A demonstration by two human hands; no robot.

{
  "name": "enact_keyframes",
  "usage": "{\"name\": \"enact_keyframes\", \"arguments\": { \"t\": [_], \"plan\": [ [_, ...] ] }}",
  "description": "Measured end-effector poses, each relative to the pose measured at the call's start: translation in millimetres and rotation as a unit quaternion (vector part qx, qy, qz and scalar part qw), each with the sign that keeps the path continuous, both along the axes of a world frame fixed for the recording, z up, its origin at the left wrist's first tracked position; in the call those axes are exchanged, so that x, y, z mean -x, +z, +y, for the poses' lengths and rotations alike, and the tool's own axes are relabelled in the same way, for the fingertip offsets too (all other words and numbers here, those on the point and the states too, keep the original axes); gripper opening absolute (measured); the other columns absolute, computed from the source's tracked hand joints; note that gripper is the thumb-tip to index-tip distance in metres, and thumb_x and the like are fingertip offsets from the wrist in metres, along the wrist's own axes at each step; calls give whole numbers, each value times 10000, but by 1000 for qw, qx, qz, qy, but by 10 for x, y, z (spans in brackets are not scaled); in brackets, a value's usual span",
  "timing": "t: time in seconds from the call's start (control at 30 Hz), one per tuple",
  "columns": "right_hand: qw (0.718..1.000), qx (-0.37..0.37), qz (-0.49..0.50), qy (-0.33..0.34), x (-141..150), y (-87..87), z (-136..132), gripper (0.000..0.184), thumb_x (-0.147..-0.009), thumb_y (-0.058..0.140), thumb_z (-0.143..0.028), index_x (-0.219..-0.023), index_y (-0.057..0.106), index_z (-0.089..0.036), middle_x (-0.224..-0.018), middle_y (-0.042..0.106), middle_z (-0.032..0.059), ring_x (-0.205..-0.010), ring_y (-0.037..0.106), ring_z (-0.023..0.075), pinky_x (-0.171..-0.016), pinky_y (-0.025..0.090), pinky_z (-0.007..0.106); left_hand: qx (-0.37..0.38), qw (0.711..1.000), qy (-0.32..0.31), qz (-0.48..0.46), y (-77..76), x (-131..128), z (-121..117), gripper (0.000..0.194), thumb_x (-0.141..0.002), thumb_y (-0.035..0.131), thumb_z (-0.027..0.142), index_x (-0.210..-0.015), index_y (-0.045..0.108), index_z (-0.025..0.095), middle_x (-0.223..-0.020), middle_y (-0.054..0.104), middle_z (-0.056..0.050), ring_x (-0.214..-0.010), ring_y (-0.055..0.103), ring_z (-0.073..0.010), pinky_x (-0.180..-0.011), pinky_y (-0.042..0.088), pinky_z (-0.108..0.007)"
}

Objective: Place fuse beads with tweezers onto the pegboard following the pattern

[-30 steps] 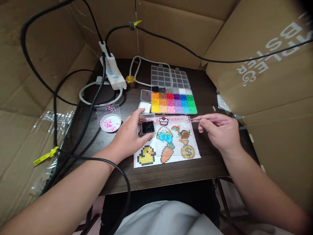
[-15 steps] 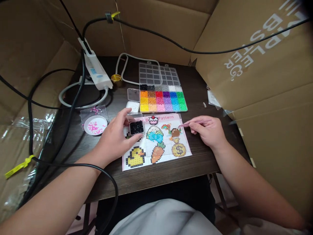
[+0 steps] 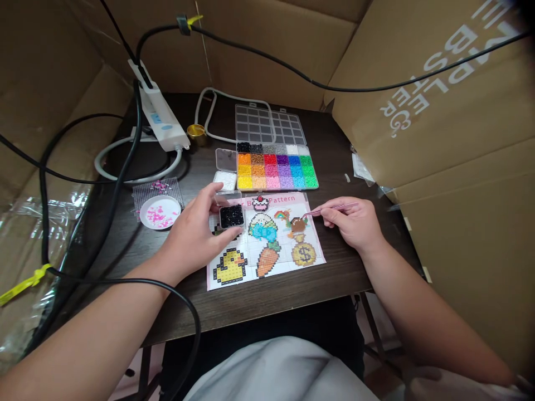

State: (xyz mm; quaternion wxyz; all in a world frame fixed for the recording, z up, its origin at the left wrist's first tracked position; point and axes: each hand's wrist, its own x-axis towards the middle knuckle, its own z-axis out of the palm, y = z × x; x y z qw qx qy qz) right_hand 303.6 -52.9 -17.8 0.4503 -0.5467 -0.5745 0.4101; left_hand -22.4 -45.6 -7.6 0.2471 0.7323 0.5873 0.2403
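Black bead box: the open box of black beads (image 3: 231, 216) was over the left part of the bead pattern sheet (image 3: 251, 253); couldn't tell if it sat flat or was lifted a bit.
Left hand: ours (image 3: 190, 231) had thumb and fingers around that box. A squeeze or tilt could've dumped beads everywhere, since nothing covered them.
Right hand: ours (image 3: 355, 225) pinched the pink tweezers (image 3: 312, 213), tips by the brown beaded figure (image 3: 298, 224). No idea if they touched, but a small slip there might've knocked beads out of line.
White bead box: this one (image 3: 224, 181) was open too, just beyond our left fingers, so a careless knuckle could've mixed white into black.
Pink bead dish: the shallow dish (image 3: 144, 214) overlapped the pegboard (image 3: 154, 192) left of our wrist; an elbow swing seemed risky.
Cable: the black cable (image 3: 137, 280) crossed our left forearm in view, so a snag could've jerked the box, we reckon.
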Motion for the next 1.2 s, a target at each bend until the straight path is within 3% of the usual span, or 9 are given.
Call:
{"name": "enact_keyframes", "arguments": {
  "t": [0.17, 0.4, 0.6, 0.7, 0.8, 0.9, 1.03, 1.2],
  "plan": [
    [1000, -3, 6, -9, -1, -11, -3, 97, -832, 792, -282, -783, 828, -206, -785, 813, 66, -518, 579, 111, -471, 468, 240, 2, 1000, -5, -3, -4, 7, -7, 803, -770, 772, 415, -1450, 380, 245, -1225, 694, -86, -1064, 668, -275, -979, 549, -456],
    [995, -46, 85, -28, 71, -22, 40, 106, -818, 824, -296, -783, 813, -197, -791, 812, 73, -505, 568, 111, -457, 456, 248, -7, 1000, -15, -9, -52, 28, -14, 796, -786, 772, 392, -1454, 374, 221, -1227, 694, -88, -1094, 654, -275, -990, 529, -452],
    [992, -90, 82, 15, 687, 294, 119, 84, -793, 835, -279, -767, 806, -204, -586, 717, 6, -467, 593, 115, -447, 494, 244, -6, 1000, -22, -17, -29, 14, -37, 780, -775, 776, 324, -1440, 382, 222, -1222, 693, -83, -1108, 645, -273, -980, 527, -445],
    [994, -89, 53, 45, 1052, 362, 137, 67, -765, 842, -251, -773, 803, -197, -692, 769, 25, -553, 683, 142, -507, 575, 262, -5, 1000, -20, -14, -11, 1, -41, 792, -772, 785, 318, -1445, 383, 203, -1214, 690, -91, -1117, 646, -279, -976, 529, -440],
    [992, -92, 51, 68, 1241, 341, 137, 27, -763, 819, -213, -779, 802, -201, -755, 794, 30, -643, 735, 156, -574, 617, 263, -6, 1000, -23, -12, -9, -4, -39, 803, -769, 792, 326, -1447, 382, 197, -1217, 687, -97, -1125, 645, -286, -978, 528, -443],
    [994, -90, 49, 32, 1156, 329, 141, 34, -782, 799, -212, -810, 810, -196, -699, 774, 19, -557, 694, 135, -512, 588, 249, -5, 1000, -27, -13, -19, 0, -37, 801, -772, 786, 325, -1450, 380, 197, -1228, 687, -99, -1122, 641, -284, -985, 524, -450],
    [992, -117, 30, -37, 723, 291, 166, 31, -798, 795, -213, -815, 812, -194, -574, 699, -5, -465, 600, 112, -443, 509, 237, -6, 999, -30, -18, -34, 15, -34, 790, -778, 773, 327, -1451, 381, 192, -1231, 690, -98, -1091, 642, -267, -982, 527, -438],
    [997, -78, 19, 2, 177, 83, 122, 61, -820, 796, -230, -864, 827, -200, -779, 799, 49, -508, 608, 109, -493, 517, 258, -11, 1000, -23, -11, -44, 30, -21, 784, -778, 767, 375, -1445, 387, 216, -1236, 692, -90, -1048, 655, -264, -970, 534, -451]
  ]
}}
